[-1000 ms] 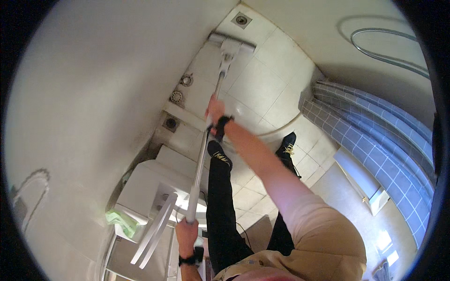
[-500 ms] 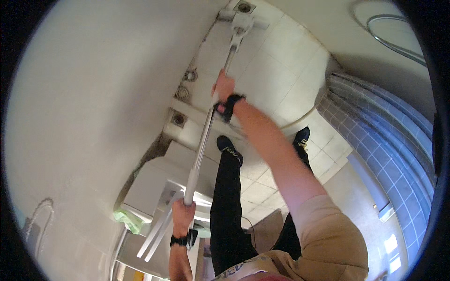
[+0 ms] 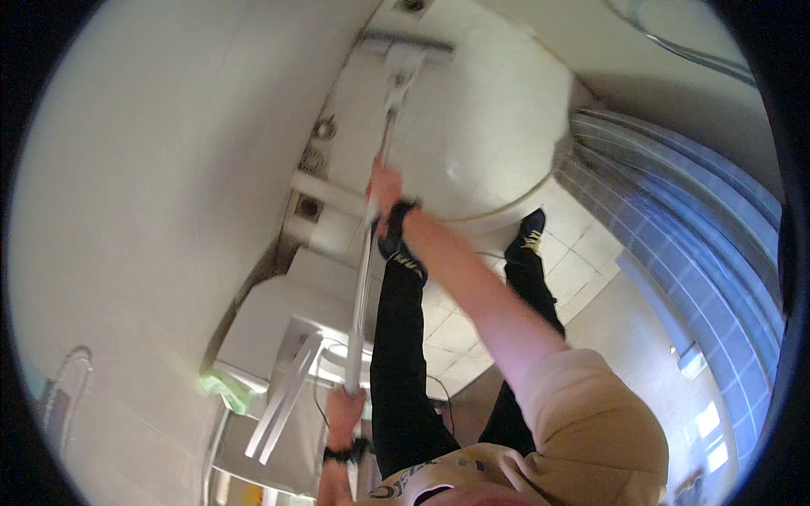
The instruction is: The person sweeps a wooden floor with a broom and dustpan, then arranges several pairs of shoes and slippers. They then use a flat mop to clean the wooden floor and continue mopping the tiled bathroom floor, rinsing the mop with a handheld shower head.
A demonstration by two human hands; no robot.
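Note:
A long-handled mop [image 3: 363, 287] slants away from me across the floor, its pole pale and metallic. Its wide, flat head [image 3: 405, 63] lies on the white floor at the far end, blurred, with a dark strip along the far edge. My right hand [image 3: 386, 187] is closed around the middle of the pole, arm stretched forward. Near the pole's top end, my left hand [image 3: 344, 413] grips it close to my body. Both wrists wear black bands.
A floor drain [image 3: 411, 5] is beyond the mop head; round fittings [image 3: 314, 158] and another drain [image 3: 310, 207] line the left wall. A white toilet [image 3: 270, 316] stands left, a blue checked curtain [image 3: 675, 228] hangs right. A raised curved ledge [image 3: 506, 215] crosses before my feet.
The mop head has come back toward me, away from the far drain. Both hands have moved nearer with the pole, still gripping it. The view has shifted slightly.

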